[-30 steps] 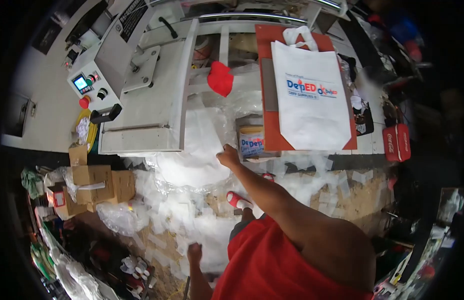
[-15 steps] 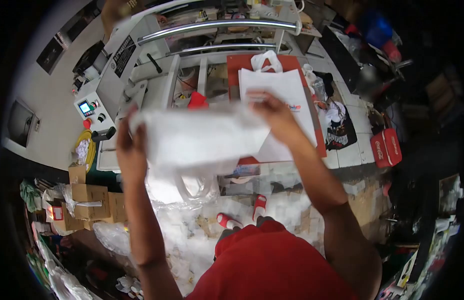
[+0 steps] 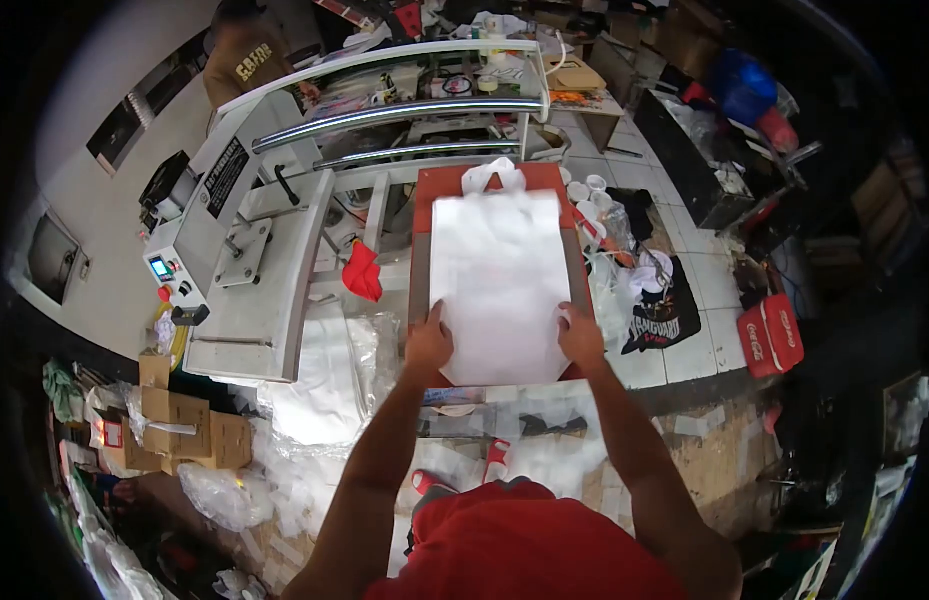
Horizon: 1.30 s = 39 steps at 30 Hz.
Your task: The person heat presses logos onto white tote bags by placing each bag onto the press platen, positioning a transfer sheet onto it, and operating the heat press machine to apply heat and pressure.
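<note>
A white bag, its handle loop (image 3: 495,178) showing at the top, lies on the red press bed (image 3: 430,190). Over the bag is a thin white sheet (image 3: 500,300), somewhat blurred, and the print seen on the bag earlier is now covered. My left hand (image 3: 430,342) pinches the sheet's left edge, near its lower part. On the opposite edge, my right hand (image 3: 582,336) has its fingers closed at about the same height. Left of the bed stands the heat press plate (image 3: 250,320), swung aside, with a lit control panel (image 3: 165,268).
Metal bars (image 3: 395,112) cross behind the bed. A red cloth (image 3: 362,272) hangs by the frame. Plastic-wrapped white bags (image 3: 320,385) lie below the plate. Cardboard boxes (image 3: 185,415) stand lower left, a red bag (image 3: 772,333) right. Another person (image 3: 247,60) is at the back left.
Both hands have brought the white sheet from the left onto the bag, covering its print. My view has shifted, and the other person shows more fully.
</note>
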Each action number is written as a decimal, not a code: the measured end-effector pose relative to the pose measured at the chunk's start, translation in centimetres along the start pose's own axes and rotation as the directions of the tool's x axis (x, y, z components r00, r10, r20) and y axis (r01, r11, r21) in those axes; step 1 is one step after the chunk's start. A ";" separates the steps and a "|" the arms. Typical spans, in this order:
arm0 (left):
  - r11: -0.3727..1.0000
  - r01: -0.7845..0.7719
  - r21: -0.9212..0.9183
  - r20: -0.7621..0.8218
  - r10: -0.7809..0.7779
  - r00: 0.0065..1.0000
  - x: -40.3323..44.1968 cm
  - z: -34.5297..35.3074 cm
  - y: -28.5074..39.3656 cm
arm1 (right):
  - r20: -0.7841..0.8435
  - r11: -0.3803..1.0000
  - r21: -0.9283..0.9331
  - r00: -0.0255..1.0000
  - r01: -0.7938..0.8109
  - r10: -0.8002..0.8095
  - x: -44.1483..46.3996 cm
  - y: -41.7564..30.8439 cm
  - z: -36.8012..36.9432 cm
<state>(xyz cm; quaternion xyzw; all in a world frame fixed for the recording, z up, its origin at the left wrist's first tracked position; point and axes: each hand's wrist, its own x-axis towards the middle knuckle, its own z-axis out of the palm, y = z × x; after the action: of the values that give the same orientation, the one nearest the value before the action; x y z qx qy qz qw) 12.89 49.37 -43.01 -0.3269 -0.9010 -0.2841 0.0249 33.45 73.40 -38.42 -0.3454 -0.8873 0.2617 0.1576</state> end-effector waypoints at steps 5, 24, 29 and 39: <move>0.996 -0.010 -0.087 -0.082 0.003 0.997 -2.1 -1.7 2.1 | -0.232 0.975 0.147 0.964 0.166 -0.129 -2.0 0.9 0.7; 0.892 0.332 -0.306 0.016 -0.344 0.939 -23.6 -7.2 -9.7 | -0.035 0.888 -0.156 0.901 -0.433 0.433 -15.2 21.4 14.6; 0.800 0.595 0.073 0.494 -0.548 0.675 -48.4 -5.4 -19.9 | 0.020 0.868 -0.427 0.962 0.253 -0.271 -15.1 8.4 28.3; 0.399 0.862 0.312 0.609 -0.781 0.141 -69.3 -13.0 -25.2 | 0.087 0.811 -0.553 0.981 0.194 -0.176 -7.4 9.3 36.0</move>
<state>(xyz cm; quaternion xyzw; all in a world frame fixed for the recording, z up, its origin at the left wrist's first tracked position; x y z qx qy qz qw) 50.30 -13.11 -60.61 0.1406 -0.8500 -0.1593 -0.4821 27.08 61.29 -73.75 -0.2841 -0.9567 -0.0200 0.0604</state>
